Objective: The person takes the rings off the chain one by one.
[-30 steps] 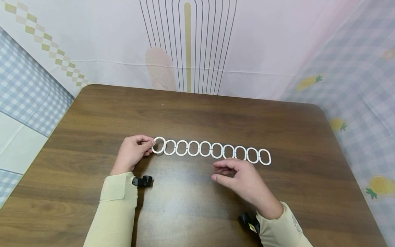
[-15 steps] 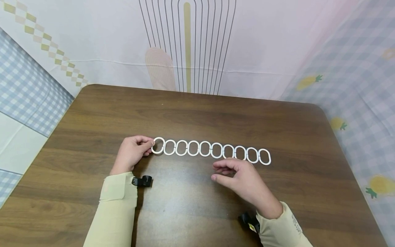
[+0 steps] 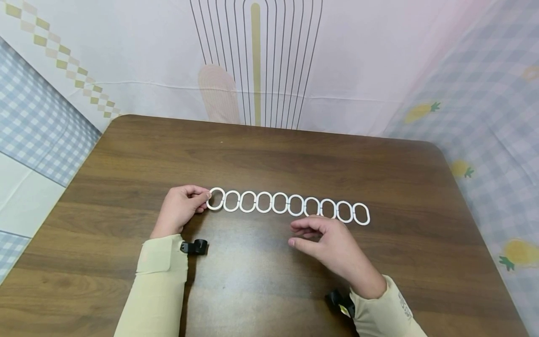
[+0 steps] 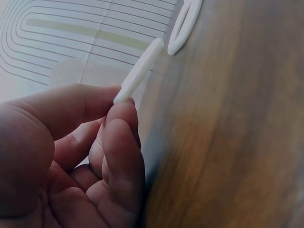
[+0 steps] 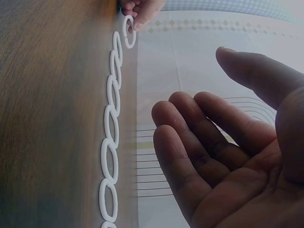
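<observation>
My left hand (image 3: 180, 209) pinches a white oval shower curtain ring (image 3: 216, 199) by its left side, between thumb and fingertips. In the left wrist view that ring (image 4: 140, 71) is raised and tilted, seen nearly edge-on. To its right, a row of several similar rings (image 3: 264, 192) runs across the brown table (image 3: 269, 159), side by side and lying flat. My right hand (image 3: 330, 243) hovers by the near edge of the row's right part, fingers loosely bent and holding nothing. In the right wrist view its palm (image 5: 232, 190) shows bare, with the row (image 5: 107, 161) beyond the fingers.
A patterned white cloth (image 3: 358, 61) hangs behind the table's far edge. Blue checked cloth covers the left (image 3: 38, 107) and right (image 3: 484, 140) sides. Black wrist cameras are strapped at both sleeves, the left camera (image 3: 200, 247) and the right camera (image 3: 338, 302).
The ring pinched by my left hand has shifted very slightly down and left. Both hands and the row otherwise stay in place.
</observation>
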`<action>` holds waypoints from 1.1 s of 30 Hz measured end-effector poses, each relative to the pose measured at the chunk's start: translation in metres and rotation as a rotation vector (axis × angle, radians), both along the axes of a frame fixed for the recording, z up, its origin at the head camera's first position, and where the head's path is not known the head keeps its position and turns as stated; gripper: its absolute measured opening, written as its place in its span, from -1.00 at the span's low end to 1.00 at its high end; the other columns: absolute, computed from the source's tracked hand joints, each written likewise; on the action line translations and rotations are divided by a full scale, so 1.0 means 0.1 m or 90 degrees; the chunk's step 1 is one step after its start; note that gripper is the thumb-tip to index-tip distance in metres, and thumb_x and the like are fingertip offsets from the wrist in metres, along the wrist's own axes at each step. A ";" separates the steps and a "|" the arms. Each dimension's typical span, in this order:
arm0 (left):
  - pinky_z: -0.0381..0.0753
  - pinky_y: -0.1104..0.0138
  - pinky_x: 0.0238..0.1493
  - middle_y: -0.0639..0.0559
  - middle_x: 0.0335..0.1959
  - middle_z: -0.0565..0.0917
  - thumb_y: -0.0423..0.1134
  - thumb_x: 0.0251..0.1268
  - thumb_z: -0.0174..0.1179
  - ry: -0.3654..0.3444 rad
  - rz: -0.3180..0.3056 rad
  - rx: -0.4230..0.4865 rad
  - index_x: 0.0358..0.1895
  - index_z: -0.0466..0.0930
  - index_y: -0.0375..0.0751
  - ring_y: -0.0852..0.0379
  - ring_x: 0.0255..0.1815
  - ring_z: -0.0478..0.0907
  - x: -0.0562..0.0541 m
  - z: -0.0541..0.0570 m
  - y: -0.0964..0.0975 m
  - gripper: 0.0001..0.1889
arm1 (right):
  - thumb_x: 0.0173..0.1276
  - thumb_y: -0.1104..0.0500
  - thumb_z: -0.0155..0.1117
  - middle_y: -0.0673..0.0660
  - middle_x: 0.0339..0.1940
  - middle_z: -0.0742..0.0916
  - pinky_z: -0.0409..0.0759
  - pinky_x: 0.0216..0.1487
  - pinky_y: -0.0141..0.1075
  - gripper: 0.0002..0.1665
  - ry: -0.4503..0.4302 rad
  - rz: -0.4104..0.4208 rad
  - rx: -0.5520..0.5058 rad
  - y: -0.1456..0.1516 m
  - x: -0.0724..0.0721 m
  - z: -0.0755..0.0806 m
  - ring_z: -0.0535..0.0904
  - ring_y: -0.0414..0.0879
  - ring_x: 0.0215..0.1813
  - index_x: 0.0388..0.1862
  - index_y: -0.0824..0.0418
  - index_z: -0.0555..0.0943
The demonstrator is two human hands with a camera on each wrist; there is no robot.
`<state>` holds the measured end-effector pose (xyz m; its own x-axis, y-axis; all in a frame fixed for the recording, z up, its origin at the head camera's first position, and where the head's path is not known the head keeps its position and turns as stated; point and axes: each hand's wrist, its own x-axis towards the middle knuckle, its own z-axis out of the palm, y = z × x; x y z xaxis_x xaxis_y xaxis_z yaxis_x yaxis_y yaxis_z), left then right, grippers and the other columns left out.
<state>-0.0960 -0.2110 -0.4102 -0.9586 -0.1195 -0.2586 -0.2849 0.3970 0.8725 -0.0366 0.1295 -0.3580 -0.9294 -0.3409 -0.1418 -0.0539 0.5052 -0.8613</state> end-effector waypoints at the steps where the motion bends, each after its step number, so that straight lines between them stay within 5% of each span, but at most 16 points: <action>1: 0.60 0.47 -0.40 0.09 -0.54 0.64 -0.29 0.42 0.25 0.000 -0.001 -0.003 -0.08 0.69 -0.45 0.30 -0.53 0.54 0.00 0.00 0.00 -0.76 | 0.23 0.13 0.53 0.11 -0.11 0.79 0.66 -0.07 -0.31 -0.63 0.000 0.000 0.000 0.00 0.00 0.00 0.71 -0.18 -0.14 -0.03 0.26 0.73; 33: 0.57 0.47 -0.38 0.06 -0.50 0.66 -0.27 0.43 0.22 -0.012 -0.012 -0.056 -0.09 0.68 -0.42 0.28 -0.49 0.57 -0.01 0.02 0.02 -0.78 | 0.24 0.13 0.52 0.10 -0.13 0.79 0.66 -0.07 -0.30 -0.65 0.011 0.006 0.006 -0.01 0.00 -0.02 0.70 -0.18 -0.15 -0.05 0.26 0.74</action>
